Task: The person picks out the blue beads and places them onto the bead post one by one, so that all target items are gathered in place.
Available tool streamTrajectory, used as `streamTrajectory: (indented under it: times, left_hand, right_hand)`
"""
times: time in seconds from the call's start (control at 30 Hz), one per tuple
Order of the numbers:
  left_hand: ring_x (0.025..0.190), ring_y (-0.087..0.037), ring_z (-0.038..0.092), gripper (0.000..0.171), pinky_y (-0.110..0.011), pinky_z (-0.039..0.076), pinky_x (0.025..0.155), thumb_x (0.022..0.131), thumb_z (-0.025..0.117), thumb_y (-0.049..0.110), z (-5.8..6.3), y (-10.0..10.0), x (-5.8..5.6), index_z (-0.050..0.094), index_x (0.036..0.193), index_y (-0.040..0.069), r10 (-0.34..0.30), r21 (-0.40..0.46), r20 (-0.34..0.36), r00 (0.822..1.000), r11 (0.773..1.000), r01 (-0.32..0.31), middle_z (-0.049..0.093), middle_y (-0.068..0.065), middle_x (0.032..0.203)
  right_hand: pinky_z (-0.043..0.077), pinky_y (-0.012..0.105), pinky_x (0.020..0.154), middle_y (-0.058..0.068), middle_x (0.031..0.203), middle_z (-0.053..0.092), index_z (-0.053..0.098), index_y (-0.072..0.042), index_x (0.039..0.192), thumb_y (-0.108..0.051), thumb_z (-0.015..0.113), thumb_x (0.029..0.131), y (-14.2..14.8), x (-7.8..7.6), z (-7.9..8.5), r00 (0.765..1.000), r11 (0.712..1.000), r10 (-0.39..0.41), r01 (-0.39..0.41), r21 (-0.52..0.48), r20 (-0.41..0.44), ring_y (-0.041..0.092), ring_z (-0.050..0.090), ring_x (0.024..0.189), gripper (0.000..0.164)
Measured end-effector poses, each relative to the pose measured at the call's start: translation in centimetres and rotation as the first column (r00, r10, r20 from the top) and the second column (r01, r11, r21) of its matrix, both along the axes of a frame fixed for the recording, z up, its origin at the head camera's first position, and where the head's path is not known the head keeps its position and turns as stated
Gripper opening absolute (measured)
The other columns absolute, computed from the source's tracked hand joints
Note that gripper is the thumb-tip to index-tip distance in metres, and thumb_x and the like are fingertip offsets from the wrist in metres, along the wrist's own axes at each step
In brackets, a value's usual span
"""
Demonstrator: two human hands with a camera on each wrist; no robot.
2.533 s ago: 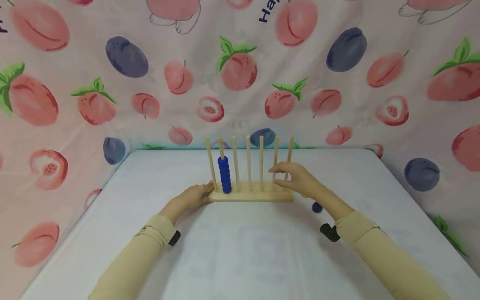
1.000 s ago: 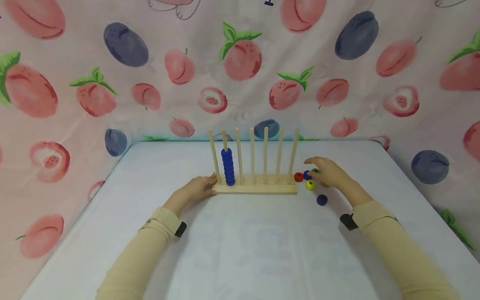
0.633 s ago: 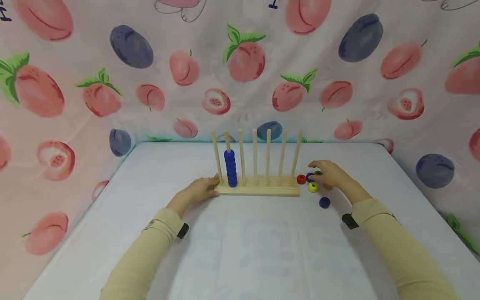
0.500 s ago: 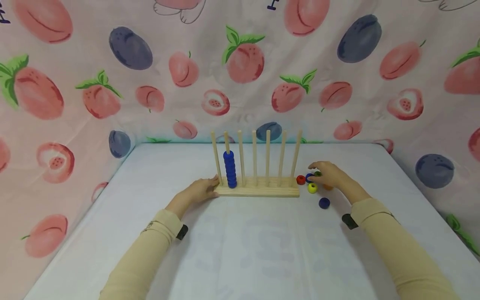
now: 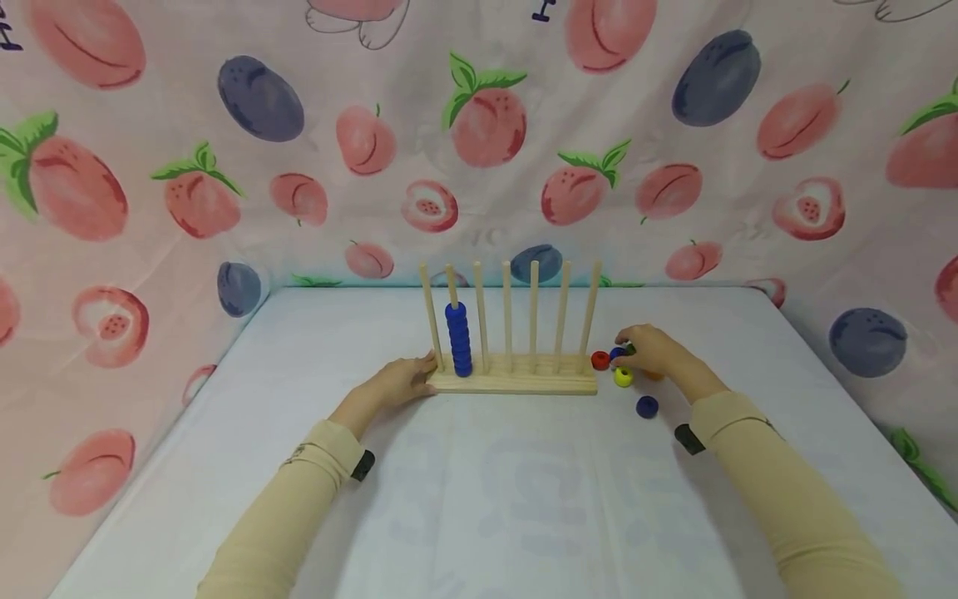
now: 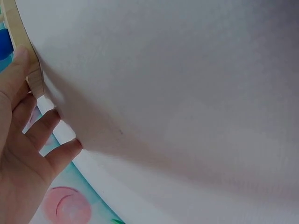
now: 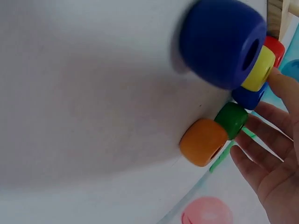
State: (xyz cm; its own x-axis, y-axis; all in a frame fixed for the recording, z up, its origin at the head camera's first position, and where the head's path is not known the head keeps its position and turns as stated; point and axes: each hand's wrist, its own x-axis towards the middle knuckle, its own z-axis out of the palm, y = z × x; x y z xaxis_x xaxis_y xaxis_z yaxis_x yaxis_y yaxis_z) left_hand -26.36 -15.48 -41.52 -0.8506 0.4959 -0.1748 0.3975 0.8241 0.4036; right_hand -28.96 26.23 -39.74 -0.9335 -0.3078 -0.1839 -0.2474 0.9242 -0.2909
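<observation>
A wooden peg rack (image 5: 516, 383) stands on the white table with several upright pegs. Blue beads (image 5: 459, 339) are stacked on its second peg from the left. My left hand (image 5: 395, 383) holds the rack's left end, thumb on the front of the base. Right of the rack, my right hand (image 5: 654, 349) reaches over loose beads, its thumb and fingers spread around a blue bead (image 7: 249, 96). The thumb tip is close to a yellow bead (image 5: 624, 377), and the fingers are beside a green bead (image 7: 231, 120). Whether they touch the blue bead is unclear.
A red bead (image 5: 600, 360) lies against the rack's right end. An orange bead (image 7: 203, 142) is partly under my right hand in the head view. Another blue bead (image 5: 647, 407) lies nearer me. A fruit-print cloth (image 5: 479, 166) hangs behind the table.
My right hand has gone from the rack's right pegs to the loose beads. In the last half second it has lowered slightly among them. My left hand stays on the rack's left end.
</observation>
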Motion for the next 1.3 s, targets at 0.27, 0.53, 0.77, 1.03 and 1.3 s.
streamTrajectory:
  times: [0.27, 0.53, 0.77, 1.03, 1.3]
  left_hand:
    - [0.133, -0.040, 0.038, 0.055, -0.050, 0.033, 0.111, 0.093, 0.060, 0.023, -0.1, 0.2, -0.2, 0.041, 0.139, 0.000, -0.023, 0.008, -0.019, 1.000, 1.000, 0.023, 0.032, -0.016, 0.149]
    - [0.132, -0.041, 0.039, 0.055, -0.050, 0.032, 0.111, 0.093, 0.059, 0.022, 0.1, 0.2, -0.4, 0.040, 0.139, -0.002, -0.029, 0.010, -0.030, 0.999, 1.000, 0.029, 0.032, -0.017, 0.149]
    - [0.133, -0.042, 0.037, 0.055, -0.051, 0.031, 0.112, 0.094, 0.058, 0.023, 0.3, 0.2, -0.4, 0.040, 0.139, -0.002, -0.030, 0.007, -0.023, 0.999, 1.000, 0.030, 0.032, -0.017, 0.149]
    - [0.132, -0.042, 0.039, 0.057, -0.052, 0.033, 0.110, 0.093, 0.060, 0.024, 0.0, -0.7, -0.3, 0.040, 0.140, 0.001, -0.035, -0.006, -0.020, 0.999, 0.999, 0.035, 0.033, -0.017, 0.149]
    - [0.131, -0.041, 0.039, 0.056, -0.050, 0.033, 0.110, 0.092, 0.061, 0.023, 0.0, -0.2, -0.2, 0.041, 0.139, 0.000, -0.048, 0.017, -0.032, 0.998, 0.999, 0.049, 0.034, -0.017, 0.147]
  right_hand:
    - [0.047, 0.053, 0.096, 0.028, 0.110, 0.061, 0.058, 0.011, 0.113, -0.018, 0.067, 0.087, -0.2, -0.1, 0.1, 0.998, 0.998, -0.055, 0.054, 0.013, 0.035, 0.035, 0.058, 0.095, 0.040]
    - [0.052, 0.048, 0.088, 0.022, 0.096, 0.064, 0.061, 0.009, 0.101, -0.011, 0.066, 0.087, -0.1, -0.1, 0.3, 1.000, 1.000, -0.015, 0.016, 0.003, -0.019, 0.029, 0.059, 0.085, 0.025]
    - [0.050, 0.049, 0.091, 0.024, 0.105, 0.064, 0.061, 0.008, 0.103, -0.011, 0.066, 0.087, -0.1, -0.2, 0.6, 0.999, 0.999, -0.031, 0.030, -0.027, -0.040, 0.031, 0.059, 0.093, 0.026]
    - [0.048, 0.052, 0.096, 0.027, 0.114, 0.062, 0.059, 0.006, 0.107, -0.011, 0.066, 0.087, -0.4, 0.5, 0.7, 0.999, 0.995, -0.039, 0.036, -0.094, -0.025, 0.036, 0.058, 0.102, 0.028]
    - [0.049, 0.053, 0.090, 0.022, 0.101, 0.066, 0.060, 0.003, 0.102, -0.014, 0.069, 0.084, 0.4, 1.5, 1.1, 0.997, 0.992, -0.008, -0.002, -0.125, -0.083, 0.034, 0.060, 0.094, 0.026]
